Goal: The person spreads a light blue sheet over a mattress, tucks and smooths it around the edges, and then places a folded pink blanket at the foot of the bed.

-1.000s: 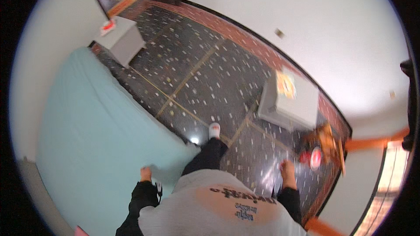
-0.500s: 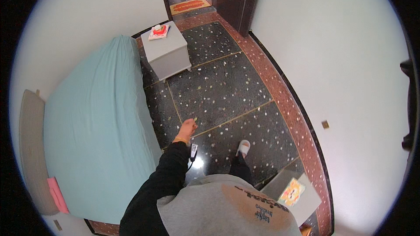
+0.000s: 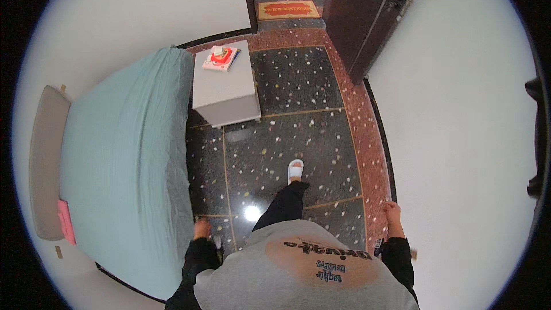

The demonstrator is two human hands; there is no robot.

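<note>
My left hand (image 3: 202,228) hangs low beside the bed (image 3: 126,166), close to the edge of its pale blue-green sheet. It is small and blurred, so its fingers cannot be made out. Out to the right, near the reddish floor border and the white wall, is my right hand (image 3: 392,212). Its fingers look curled in, and whatever may lie inside them is hidden. A small dark device with a pale label (image 3: 378,246) sits at my right wrist. Neither hand touches any furniture that I can see.
Ahead, a light grey cabinet (image 3: 225,92) bears a book and a red-and-white object (image 3: 220,54). An open dark door (image 3: 370,14) stands right of the doorway, with an orange-red mat (image 3: 288,10) beyond. My white slipper (image 3: 295,169) is forward on the dark speckled floor.
I have stepped forward and the view has turned left; cabinet and doorway appear nearer. My left hand has swung back, and my right hand has come into view. The lower-right cabinet has left view.
</note>
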